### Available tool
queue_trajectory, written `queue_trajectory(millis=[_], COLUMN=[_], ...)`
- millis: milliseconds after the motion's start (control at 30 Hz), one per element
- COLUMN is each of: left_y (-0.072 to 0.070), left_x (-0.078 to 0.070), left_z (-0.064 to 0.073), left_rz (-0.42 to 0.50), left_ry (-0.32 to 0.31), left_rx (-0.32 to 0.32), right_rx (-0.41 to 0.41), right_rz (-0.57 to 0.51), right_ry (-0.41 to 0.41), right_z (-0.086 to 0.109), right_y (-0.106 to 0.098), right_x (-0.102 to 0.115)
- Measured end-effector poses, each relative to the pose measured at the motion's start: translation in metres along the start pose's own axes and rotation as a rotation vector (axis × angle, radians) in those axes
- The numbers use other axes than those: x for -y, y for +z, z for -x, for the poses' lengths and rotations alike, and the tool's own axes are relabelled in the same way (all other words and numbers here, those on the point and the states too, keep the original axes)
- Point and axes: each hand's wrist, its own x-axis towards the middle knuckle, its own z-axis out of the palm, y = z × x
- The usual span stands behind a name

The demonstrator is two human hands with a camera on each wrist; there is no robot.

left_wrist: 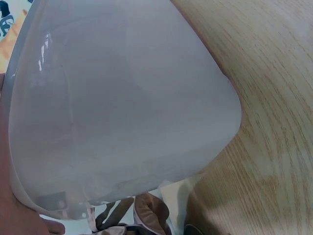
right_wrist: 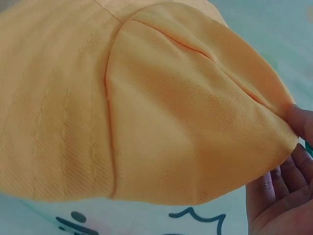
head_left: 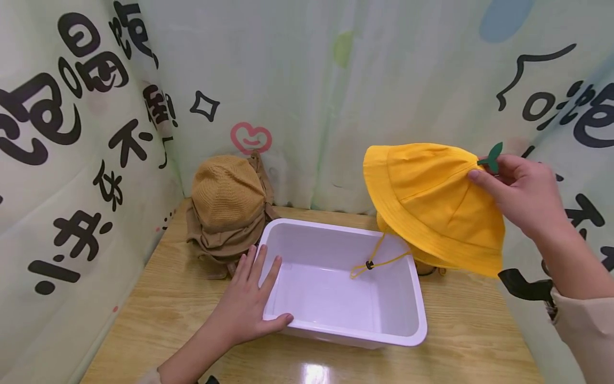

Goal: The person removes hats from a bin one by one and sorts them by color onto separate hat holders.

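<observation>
My right hand (head_left: 527, 194) pinches a yellow bucket hat (head_left: 431, 205) at the tip of its crown, beside a green leaf sprout (head_left: 492, 158). The hat hangs tilted over the back right corner of a white plastic bin (head_left: 331, 335), its yellow chin cord (head_left: 390, 261) with a black toggle dangling into the bin. In the right wrist view, the hat's stitched brim and crown (right_wrist: 161, 107) fill most of the frame. My left hand (head_left: 249, 298) rests on the bin's left rim, fingers straight and spread, thumb along the front rim.
Behind the bin's left end, a tan knitted hat (head_left: 227, 192) sits on a brown fabric item (head_left: 225, 242). Part of something dark-trimmed (head_left: 434, 271) shows under the yellow hat. Printed curtains (head_left: 307, 96) enclose the wooden table (head_left: 460, 341) at the back and sides.
</observation>
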Motion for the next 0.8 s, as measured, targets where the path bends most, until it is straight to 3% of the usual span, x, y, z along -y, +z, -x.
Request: queue_trajectory(millis=[267, 433, 667, 800], left_y=[0.003, 0.002, 0.002, 0.002], left_x=[0.001, 0.001, 0.0, 0.0], left_z=[0.002, 0.001, 0.0, 0.001], left_rz=[0.003, 0.001, 0.002, 0.012], left_ry=[0.013, 0.012, 0.004, 0.001], left_rx=[-0.045, -0.031, -0.017, -0.022], right_rx=[-0.048, -0.086, -0.123, -0.158], right_rz=[-0.013, -0.053, -0.031, -0.097], right_ry=[0.068, 0.106, 0.138, 0.158], right_z=[-0.006, -0.007, -0.01, -0.011], right_y=[-0.013, -0.022, -0.032, -0.037], right_x=[-0.017, -0.026, -0.036, -0.044])
